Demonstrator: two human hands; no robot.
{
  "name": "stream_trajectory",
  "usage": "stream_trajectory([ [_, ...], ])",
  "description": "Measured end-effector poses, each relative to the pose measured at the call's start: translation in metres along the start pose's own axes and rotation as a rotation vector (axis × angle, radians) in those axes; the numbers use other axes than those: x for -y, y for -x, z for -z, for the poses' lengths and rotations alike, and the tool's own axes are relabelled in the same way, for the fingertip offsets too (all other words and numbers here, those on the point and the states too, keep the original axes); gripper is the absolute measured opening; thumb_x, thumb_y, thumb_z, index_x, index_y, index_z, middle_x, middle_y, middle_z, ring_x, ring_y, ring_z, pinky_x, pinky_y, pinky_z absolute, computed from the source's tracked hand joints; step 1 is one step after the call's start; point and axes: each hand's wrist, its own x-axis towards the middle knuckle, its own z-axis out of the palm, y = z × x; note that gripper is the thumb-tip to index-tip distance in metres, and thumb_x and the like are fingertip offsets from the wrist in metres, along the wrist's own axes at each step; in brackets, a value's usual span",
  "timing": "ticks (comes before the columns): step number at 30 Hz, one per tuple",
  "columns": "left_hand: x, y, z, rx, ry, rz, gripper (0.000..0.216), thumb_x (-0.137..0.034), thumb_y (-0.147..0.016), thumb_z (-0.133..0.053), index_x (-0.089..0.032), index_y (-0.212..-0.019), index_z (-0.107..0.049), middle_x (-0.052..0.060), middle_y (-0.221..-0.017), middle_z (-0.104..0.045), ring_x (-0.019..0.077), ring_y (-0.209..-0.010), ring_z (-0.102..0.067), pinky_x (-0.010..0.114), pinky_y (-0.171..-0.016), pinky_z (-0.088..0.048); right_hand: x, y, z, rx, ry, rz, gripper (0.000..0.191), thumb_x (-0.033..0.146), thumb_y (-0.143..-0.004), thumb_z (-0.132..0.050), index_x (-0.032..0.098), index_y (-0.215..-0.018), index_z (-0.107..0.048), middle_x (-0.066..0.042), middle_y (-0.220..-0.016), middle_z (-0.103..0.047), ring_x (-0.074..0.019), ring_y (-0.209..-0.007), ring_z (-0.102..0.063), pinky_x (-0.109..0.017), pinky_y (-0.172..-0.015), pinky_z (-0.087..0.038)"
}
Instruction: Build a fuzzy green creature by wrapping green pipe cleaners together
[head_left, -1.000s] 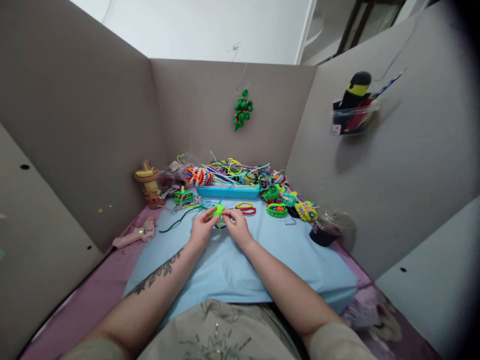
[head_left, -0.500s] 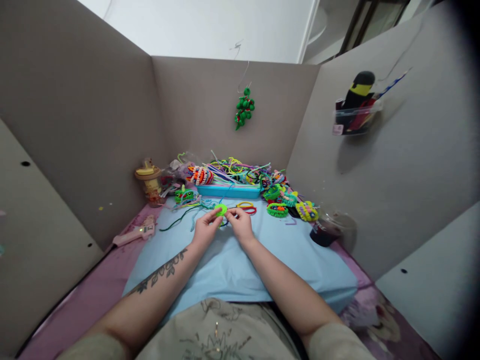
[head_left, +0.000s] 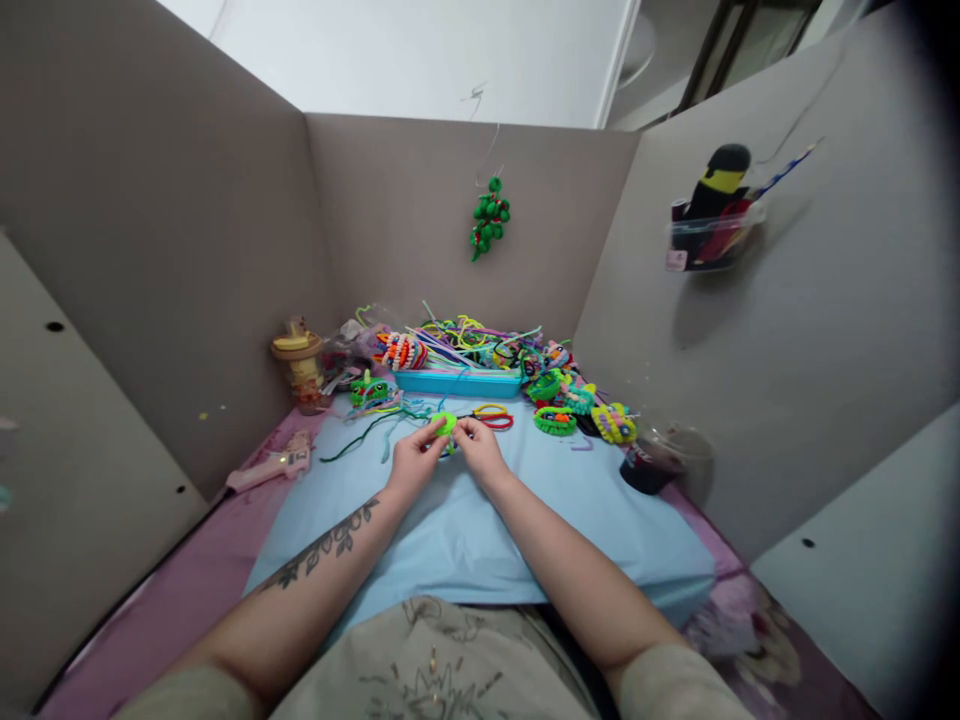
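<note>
Single head-worn view, forward and down, close above the blue mat [head_left: 600, 520] between grey partitions [head_left: 187, 250].

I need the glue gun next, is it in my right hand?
No, the pink glue gun lies on the pink cloth at left; the right hand pinches a green pipe-cleaner piece.
</note>
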Motion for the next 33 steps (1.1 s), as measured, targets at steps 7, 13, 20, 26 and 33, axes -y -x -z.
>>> stream_trajectory([
  [7, 0.004, -0.005, 0.002, -0.062, 0.112, -0.001, 0.035, -0.033, -0.071, -0.067, -0.017, -0.102, -0.069, 0.008, -0.104, -0.07, 0.0219, -0.095, -0.063, 0.033, -0.086, -0.046, 0.009, 0.007, 0.0, -0.113, 0.261, 0.246, 0.016, 0.032, -0.08, -0.056, 0.018, -0.075, -0.062, -0.004, -0.078, -0.061, -0.0178, -0.078, -0.054, -0.03, -0.073, -0.044],
  [13, 0.006, -0.008, 0.004, -0.081, 0.237, 0.079, 0.044, -0.033, -0.066, -0.072, -0.016, -0.106, -0.067, 0.009, -0.104, -0.07, 0.0209, -0.091, -0.064, 0.032, -0.082, -0.048, 0.01, 0.014, -0.007, -0.02, 0.559, 0.404, 0.012, 0.02, -0.08, -0.055, 0.02, -0.07, -0.063, -0.003, -0.074, -0.059, -0.0184, -0.078, -0.054, -0.035, -0.081, -0.041],
  [20, 0.005, -0.009, 0.004, -0.079, 0.186, 0.056, 0.038, -0.033, -0.064, -0.074, -0.015, -0.097, -0.07, 0.009, -0.095, -0.071, 0.0199, -0.082, -0.065, 0.031, -0.077, -0.049, 0.019, 0.013, 0.004, -0.151, 0.561, 0.513, 0.014, 0.02, -0.085, -0.045, 0.019, -0.077, -0.057, -0.007, -0.084, -0.056, -0.0211, -0.088, -0.049, -0.036, -0.085, -0.039],
  [26, -0.003, -0.004, 0.003, -0.021, 0.099, -0.006, 0.033, -0.032, -0.064, -0.073, -0.016, -0.093, -0.07, 0.006, -0.082, -0.071, 0.0163, -0.07, -0.063, 0.028, -0.066, -0.049, 0.01, 0.008, 0.007, -0.165, 0.425, 0.391, 0.015, 0.02, -0.086, -0.041, 0.019, -0.077, -0.053, -0.005, -0.078, -0.056, -0.0196, -0.081, -0.051, -0.032, -0.076, -0.041],
  [33, -0.005, -0.002, 0.003, -0.052, 0.094, -0.064, 0.029, -0.03, -0.061, -0.075, -0.016, -0.085, -0.067, 0.001, -0.068, -0.066, 0.0125, -0.059, -0.058, 0.025, -0.059, -0.047, 0.009, 0.009, 0.005, -0.092, 0.378, 0.396, 0.014, 0.023, -0.087, -0.043, 0.019, -0.085, -0.056, -0.006, -0.084, -0.061, -0.0199, -0.083, -0.055, -0.033, -0.077, -0.043],
])
